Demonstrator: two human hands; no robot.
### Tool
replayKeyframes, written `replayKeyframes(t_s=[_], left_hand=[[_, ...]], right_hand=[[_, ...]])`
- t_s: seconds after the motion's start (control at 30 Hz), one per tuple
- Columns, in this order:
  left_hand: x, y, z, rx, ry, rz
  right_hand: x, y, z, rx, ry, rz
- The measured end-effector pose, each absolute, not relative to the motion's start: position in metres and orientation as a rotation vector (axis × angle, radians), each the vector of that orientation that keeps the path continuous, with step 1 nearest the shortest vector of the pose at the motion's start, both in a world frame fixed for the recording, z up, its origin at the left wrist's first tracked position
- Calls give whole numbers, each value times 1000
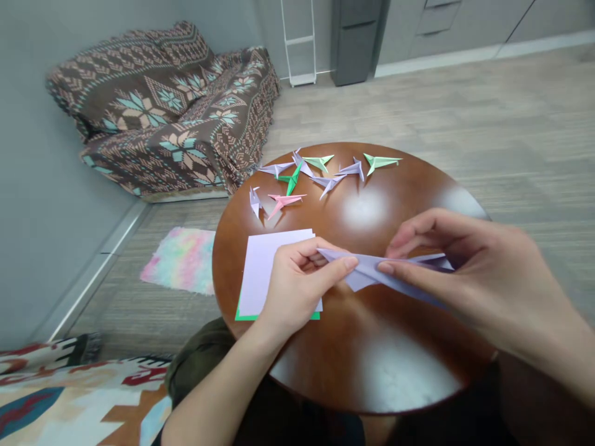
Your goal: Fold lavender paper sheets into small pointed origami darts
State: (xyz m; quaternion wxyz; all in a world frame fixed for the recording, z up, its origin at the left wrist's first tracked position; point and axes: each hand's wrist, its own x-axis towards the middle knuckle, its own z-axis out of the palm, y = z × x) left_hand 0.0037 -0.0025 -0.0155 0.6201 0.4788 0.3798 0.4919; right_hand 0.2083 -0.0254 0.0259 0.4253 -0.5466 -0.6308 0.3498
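On my feed, the largest thing is a sofa under a brown woven cover with turquoise and beige geometric motifs (pixel 139 124), far left. Nearer to me stands a round, glossy, reddish-brown wooden table (pixel 372 347). On the floor left of it I have a fluffy pastel rainbow rug (pixel 179 260). A neat stack of square paper, lilac on top with green showing at its near edge (pixel 263 266), lies on the table's left side, partly covered from my view by the left hand (pixel 297 275). I see that hand's thumb and index finger pinched on the left end of a narrow folded piece of lilac paper (pixel 365 266), held above the table, right of the stack. The right hand (pixel 483 266) has its thumb on the near face and its fingers curled at the far side, closed on the strip. Smallest, I count nine folded paper figures in lilac, green, pale green and pink (pixel 328 183), near the table's far edge.
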Motion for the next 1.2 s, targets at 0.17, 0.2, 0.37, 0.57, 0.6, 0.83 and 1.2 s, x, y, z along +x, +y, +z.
replayKeyframes(t_s=[0.17, 0.2, 0.37, 0.57, 0.6, 0.83, 1.2], left_hand=[[2, -1, -18, 1062, 834, 1139], [2, 0, -17, 1057, 833, 1137], [4, 0, -16, 1041, 851, 1133], [3, -1, -15, 1045, 899, 1124], [2, 0, -15, 1040, 900, 1120], [-3, 5, -17, 1009, 884, 1207], [-9, 11, -9, 920, 906, 1308]], right_hand=[[210, -25, 26, -1382, -1538, 916], [210, -25, 27, -1385, -1532, 922], [210, -24, 30, -1413, -1517, 952], [208, -23, 32, -1432, -1534, 942], [208, -23, 32, -1430, -1537, 936], [207, -23, 30, -1437, -1525, 927], [212, -24, 30, -1444, -1533, 903]])
